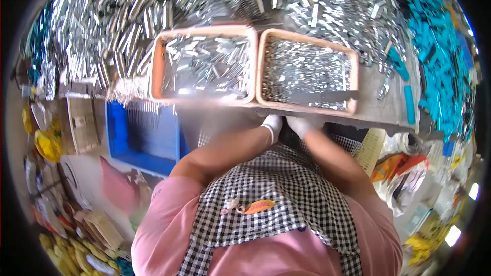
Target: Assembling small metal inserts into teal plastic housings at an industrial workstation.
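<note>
My left hand (274, 124) and my right hand (298, 124) are close together at the table's near edge, low in front of my checked apron (255, 184). Both wear white gloves. Their fingers pass out of sight beneath the edge, so what they hold, if anything, is hidden. Just beyond them stand two orange trays side by side. Shiny metal strips fill the left tray (157, 71); small metal pieces fill the right tray (355, 79). A dark flat bar (322, 96) lies across the near side of the right one.
Heaped metal strips (128, 25) cover the far table. Teal handle-like pieces (437, 46) pile up at the right, with a single teal piece (409, 105) nearer. Below the table's left edge sits a blue crate (146, 161); bags (404, 174) lie at lower right.
</note>
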Demonstrator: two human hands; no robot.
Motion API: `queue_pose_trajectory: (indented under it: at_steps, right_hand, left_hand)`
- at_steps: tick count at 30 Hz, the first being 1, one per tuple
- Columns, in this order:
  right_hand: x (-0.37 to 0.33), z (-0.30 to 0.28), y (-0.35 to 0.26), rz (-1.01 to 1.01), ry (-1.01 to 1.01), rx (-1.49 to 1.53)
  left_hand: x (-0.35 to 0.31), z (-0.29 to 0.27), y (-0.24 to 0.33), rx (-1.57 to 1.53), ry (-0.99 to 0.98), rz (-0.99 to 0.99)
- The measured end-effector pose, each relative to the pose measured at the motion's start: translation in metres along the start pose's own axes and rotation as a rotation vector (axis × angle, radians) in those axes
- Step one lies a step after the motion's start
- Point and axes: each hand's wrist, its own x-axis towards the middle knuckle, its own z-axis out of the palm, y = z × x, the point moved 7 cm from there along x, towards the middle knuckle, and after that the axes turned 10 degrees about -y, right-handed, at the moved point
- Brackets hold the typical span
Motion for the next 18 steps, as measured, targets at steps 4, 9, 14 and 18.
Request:
queue_pose_trajectory:
  at_steps: [4,9,14,18]
  right_hand:
    - [0.04,-0.007,-0.009,-0.183,0.027,-0.062]
    - [0.064,0.021,0.045,-0.264,0.104,-0.225]
    - [0.089,0.019,0.099,-0.319,0.101,-0.451]
    - [0.118,0.032,0.119,-0.361,0.089,-0.628]
  left_hand:
    - [-0.023,-0.024,0.034,0.814,0.029,0.004]
    - [-0.029,0.023,0.055,1.947,0.022,-0.148]
    - [-0.036,0.015,0.047,2.123,0.232,0.275]
    - [-0.011,-0.026,0.021,2.083,0.198,0.071]
